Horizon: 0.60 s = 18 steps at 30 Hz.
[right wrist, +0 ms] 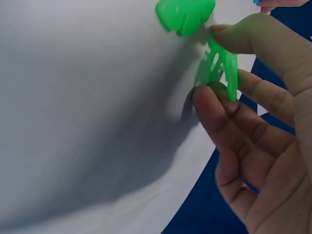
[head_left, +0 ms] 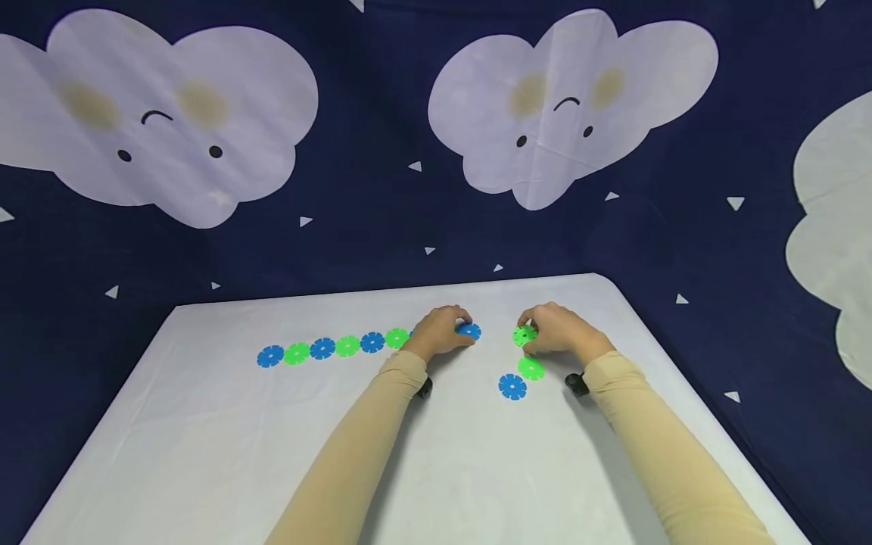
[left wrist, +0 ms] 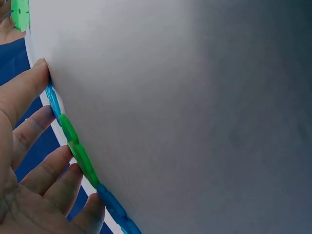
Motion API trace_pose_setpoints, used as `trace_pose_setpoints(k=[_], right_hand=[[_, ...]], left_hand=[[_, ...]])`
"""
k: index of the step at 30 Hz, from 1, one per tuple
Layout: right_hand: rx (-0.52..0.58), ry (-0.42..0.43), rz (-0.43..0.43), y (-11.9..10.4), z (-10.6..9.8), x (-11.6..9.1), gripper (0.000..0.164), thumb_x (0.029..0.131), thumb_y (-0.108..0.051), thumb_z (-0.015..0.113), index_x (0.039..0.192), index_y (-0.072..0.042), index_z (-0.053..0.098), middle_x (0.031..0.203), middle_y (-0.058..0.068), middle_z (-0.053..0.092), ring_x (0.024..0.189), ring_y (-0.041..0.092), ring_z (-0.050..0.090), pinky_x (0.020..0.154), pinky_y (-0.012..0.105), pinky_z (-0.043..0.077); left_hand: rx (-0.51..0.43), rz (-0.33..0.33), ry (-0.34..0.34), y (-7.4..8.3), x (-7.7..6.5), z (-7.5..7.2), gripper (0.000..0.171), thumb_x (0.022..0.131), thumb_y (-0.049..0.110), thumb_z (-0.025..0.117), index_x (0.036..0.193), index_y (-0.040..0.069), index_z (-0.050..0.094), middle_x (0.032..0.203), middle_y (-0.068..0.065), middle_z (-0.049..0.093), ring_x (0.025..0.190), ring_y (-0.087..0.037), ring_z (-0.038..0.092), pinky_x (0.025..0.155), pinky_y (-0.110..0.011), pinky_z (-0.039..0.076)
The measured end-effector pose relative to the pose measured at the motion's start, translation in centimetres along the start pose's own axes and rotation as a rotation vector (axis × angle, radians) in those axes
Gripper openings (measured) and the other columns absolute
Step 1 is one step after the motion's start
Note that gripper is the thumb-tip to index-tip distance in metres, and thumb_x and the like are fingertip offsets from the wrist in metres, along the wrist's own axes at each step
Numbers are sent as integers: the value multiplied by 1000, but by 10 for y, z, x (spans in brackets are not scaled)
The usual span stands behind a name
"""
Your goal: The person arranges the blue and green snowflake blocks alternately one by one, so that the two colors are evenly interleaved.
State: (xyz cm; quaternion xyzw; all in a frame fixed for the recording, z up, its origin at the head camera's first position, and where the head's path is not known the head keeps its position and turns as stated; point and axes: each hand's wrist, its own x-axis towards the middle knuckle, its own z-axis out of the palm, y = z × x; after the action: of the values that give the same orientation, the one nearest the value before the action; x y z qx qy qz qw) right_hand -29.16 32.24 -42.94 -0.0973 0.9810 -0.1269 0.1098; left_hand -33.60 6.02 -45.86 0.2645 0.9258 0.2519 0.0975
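At the right end of a row of flat notched discs, my left hand (head_left: 439,331) pinches a blue disc (head_left: 470,331) lying on the table, thumb and fingertip on opposite edges. The same blue disc (left wrist: 53,100) shows edge-on in the left wrist view, with the other fingertips beside a green disc (left wrist: 83,163). To the right, my right hand (head_left: 560,331) holds a green disc (head_left: 524,335) between thumb and fingers. In the right wrist view that green disc (right wrist: 231,73) is tilted up from the tabletop. A loose green disc (head_left: 531,369) lies just below this hand.
Leftward runs the row of alternating blue and green discs, beginning with a blue disc (head_left: 270,356); my left hand hides part of it. Another loose blue disc (head_left: 512,387) lies on the white table (head_left: 238,454). A dark blue cloth with clouds (head_left: 368,189) hangs behind the table.
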Motion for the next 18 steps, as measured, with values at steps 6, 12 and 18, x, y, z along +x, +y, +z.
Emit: trace_pose_setpoints(k=[6,12,18], right_hand=[[-40,31,-39,-1,-3,4,50,82,-32,89,124,-7,77,101,8,76,88,20,67,84,44,59],[9,81,-69,-3,-3,13,49,82,-36,89,120,-7,78,103,8,79,89,19,70,86,44,61],[21,107,-74,-9,-3,22,51,83,-41,89,121,-7,78,107,8,79,93,21,72,89,46,61]], left_hand=[[16,3,-1,1,0,1,44,97,32,82,138,16,72,166,-9,52,156,-31,47,127,-50,41],[15,3,-1,1,0,0,44,98,32,82,138,16,73,166,-10,52,155,-32,48,127,-51,42],[23,1,1,2,-1,-2,43,98,32,81,137,16,73,165,-10,53,154,-33,49,126,-52,43]])
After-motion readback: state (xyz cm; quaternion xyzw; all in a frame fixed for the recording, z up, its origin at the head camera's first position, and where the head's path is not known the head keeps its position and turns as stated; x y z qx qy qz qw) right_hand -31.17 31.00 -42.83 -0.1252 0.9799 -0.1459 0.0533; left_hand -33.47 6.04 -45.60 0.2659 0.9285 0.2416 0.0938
